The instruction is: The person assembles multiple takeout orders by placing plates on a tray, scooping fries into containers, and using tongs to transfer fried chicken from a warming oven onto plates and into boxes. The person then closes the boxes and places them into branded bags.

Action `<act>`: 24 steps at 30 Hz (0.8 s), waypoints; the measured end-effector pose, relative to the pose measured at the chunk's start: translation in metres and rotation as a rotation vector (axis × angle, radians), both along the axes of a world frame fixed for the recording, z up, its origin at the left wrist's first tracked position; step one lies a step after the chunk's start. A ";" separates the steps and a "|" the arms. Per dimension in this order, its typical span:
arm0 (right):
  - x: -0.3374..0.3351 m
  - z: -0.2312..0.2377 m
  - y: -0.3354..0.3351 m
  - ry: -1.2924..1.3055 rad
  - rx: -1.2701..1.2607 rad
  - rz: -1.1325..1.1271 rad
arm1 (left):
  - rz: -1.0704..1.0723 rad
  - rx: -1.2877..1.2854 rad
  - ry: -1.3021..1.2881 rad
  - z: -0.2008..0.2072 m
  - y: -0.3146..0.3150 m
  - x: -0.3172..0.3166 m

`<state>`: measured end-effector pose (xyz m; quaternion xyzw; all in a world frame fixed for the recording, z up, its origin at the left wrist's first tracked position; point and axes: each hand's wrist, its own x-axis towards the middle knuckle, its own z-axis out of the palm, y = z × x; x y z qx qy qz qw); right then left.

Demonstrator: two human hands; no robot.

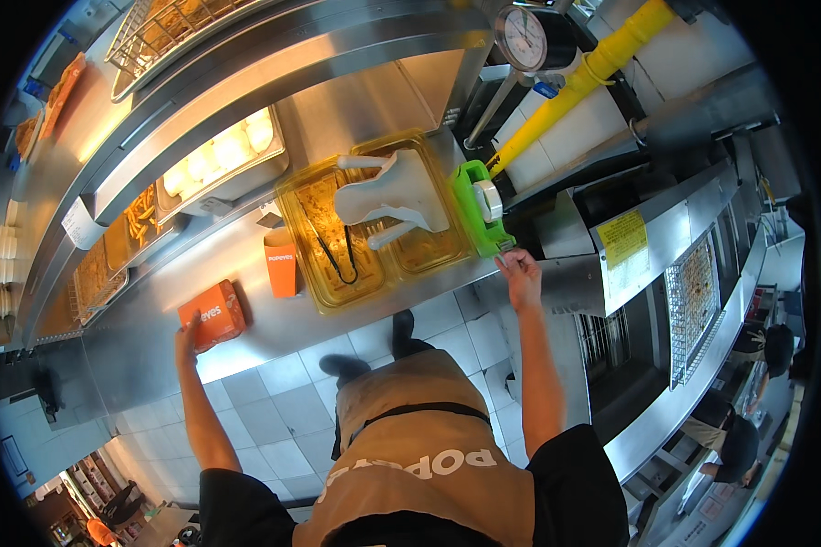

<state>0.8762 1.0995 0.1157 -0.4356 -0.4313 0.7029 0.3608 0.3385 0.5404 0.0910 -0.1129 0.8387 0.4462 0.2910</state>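
Note:
My left hand [189,335] holds the near left side of a closed orange takeaway box [213,314] on the steel counter. To the right, my right hand [520,273] pinches at the front end of a green tape dispenser [473,202]. A roll of white tape [490,201] sits in the dispenser. Whatever strip is between those fingers is too small to see clearly. Between my hands stands an upright orange carton [281,264]. Beside it are amber food pans [324,305], with black tongs [345,260] in the left one and a white two-handled fry scoop [397,191] lying across them.
A heated steel shelf [374,55] overhangs the counter's back. Beneath it, a metal pan [269,164] holds pale wrapped items, near fries [140,217]. A yellow pipe [579,87] and round gauge [522,38] are upper right. Fryer equipment [643,337] stands right; co-workers [739,442] are beyond.

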 end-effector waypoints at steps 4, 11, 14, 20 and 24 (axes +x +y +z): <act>0.014 -0.022 0.004 -0.011 -0.021 0.039 | 0.027 0.023 0.057 -0.001 -0.001 0.015; 0.035 -0.044 0.033 -1.030 0.578 0.336 | -0.175 0.002 0.031 0.015 0.004 0.009; 0.049 -0.017 0.014 -1.382 0.707 0.471 | -0.136 0.132 -0.101 0.026 -0.008 0.011; -0.044 0.077 -0.069 -0.421 0.347 0.812 | 0.005 0.471 -0.281 0.026 -0.025 0.026; -0.175 0.107 -0.169 -0.188 0.230 1.195 | -0.086 0.718 -0.245 0.012 -0.035 0.039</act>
